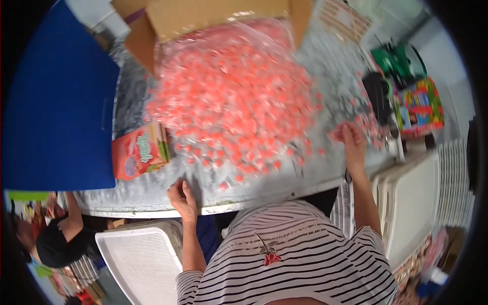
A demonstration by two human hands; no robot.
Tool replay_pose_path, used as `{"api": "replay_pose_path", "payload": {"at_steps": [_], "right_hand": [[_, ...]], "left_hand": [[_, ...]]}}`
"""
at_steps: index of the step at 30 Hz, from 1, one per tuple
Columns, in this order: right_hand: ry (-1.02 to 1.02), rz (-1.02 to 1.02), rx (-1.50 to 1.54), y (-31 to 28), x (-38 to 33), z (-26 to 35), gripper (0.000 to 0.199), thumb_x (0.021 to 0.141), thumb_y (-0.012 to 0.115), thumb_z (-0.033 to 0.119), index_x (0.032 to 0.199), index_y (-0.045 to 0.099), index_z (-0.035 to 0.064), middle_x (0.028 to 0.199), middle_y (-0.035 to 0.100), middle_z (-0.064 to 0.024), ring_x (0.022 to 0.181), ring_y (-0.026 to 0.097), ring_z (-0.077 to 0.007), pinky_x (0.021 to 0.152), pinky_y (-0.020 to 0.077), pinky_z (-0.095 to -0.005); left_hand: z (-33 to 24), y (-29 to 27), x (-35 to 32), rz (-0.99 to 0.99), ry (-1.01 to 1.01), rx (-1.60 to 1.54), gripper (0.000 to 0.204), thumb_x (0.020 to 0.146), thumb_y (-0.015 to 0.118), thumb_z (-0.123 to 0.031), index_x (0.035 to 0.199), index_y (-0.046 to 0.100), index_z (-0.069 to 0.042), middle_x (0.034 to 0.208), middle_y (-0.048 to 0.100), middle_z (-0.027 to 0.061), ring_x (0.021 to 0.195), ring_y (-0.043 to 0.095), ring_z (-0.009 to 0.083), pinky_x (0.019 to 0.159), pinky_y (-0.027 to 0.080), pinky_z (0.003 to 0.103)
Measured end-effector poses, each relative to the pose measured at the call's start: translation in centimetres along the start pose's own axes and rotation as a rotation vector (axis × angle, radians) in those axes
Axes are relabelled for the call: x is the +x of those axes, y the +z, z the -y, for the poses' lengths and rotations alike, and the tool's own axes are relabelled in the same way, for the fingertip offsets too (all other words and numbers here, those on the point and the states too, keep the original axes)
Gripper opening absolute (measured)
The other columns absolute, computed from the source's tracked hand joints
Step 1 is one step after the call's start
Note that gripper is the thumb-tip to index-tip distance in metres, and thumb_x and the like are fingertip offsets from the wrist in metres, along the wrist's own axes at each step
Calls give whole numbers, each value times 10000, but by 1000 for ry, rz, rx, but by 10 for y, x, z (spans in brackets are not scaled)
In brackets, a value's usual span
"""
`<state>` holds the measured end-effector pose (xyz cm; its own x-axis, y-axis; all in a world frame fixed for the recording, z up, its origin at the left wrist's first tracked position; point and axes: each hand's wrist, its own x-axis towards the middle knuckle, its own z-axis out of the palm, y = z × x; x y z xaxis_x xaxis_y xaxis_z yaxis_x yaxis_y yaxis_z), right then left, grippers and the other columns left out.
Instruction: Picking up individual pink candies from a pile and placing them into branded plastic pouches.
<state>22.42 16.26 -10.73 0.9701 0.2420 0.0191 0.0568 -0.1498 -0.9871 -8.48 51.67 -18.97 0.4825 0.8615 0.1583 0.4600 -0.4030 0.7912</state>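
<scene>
A wide heap of small red pieces in clear wrappers [234,101], which look like candies, covers the middle of the table. My left hand [183,200] rests at the table's front edge, its fingers loosely curled and nothing visible in them. To its left lies a pink printed box [140,152]. My right hand [355,141] is over the right part of the table, fingers pinched together beside a small pink wrapped candy [337,133] that it seems to hold; blur softens the detail. More loose red pieces [371,127] lie just right of that hand.
An open cardboard box [218,18] stands behind the heap. A tall blue panel [61,101] rises on the left. A colourful package [419,108] and a green bag [401,63] are at the right. White crates [140,259] stand below the table; another person [56,239] is at lower left.
</scene>
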Motion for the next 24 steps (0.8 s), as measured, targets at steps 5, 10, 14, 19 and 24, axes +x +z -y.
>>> {"api": "replay_pose_path", "payload": {"at_steps": [5, 10, 14, 19, 24], "right_hand": [[-96, -165, -418, -27, -68, -50, 476, 917, 617, 224, 1295, 461, -17, 1208, 553, -151, 1087, 549, -231, 947, 435, -356], [-295, 104, -740, 24, -94, -64, 987, 779, 730, 428, 1449, 192, -58, 1480, 238, -288, 1394, 215, -405, 1130, 197, -488], [-444, 267, -855, 72, -50, -69, 1127, 748, 660, 602, 1468, 102, -61, 1521, 105, -300, 1411, 101, -463, 1143, 81, -541], [-417, 256, -907, 137, 21, -73, 1085, 784, 632, 576, 1475, 73, -46, 1525, 101, -284, 1401, 92, -483, 1142, 79, -550], [-370, 371, -860, 129, 60, -54, 925, 835, 622, 494, 1461, 173, -18, 1406, 338, -274, 1295, 337, -460, 1063, 289, -524]], "left_hand": [[-18, 12, -33, 243, 250, 74, 891, 793, 716, -325, 1424, 221, 64, 1391, 316, 287, 1288, 330, 404, 1088, 254, 461], [-48, 49, -59, 334, 522, 254, 1165, 703, 752, -548, 1474, 92, 26, 1486, 127, 340, 1376, 139, 502, 1101, 152, 595], [-77, 89, -40, 326, 546, 306, 1158, 709, 742, -544, 1475, 91, 32, 1511, 83, 317, 1391, 112, 483, 1113, 129, 582], [-99, 142, 12, 261, 693, 272, 1078, 746, 704, -544, 1474, 141, 18, 1514, 113, 295, 1394, 108, 479, 1114, 131, 591], [-97, 168, 63, 197, 612, 351, 998, 769, 685, -515, 1479, 186, -21, 1493, 184, 286, 1369, 171, 483, 1118, 170, 573]]}}
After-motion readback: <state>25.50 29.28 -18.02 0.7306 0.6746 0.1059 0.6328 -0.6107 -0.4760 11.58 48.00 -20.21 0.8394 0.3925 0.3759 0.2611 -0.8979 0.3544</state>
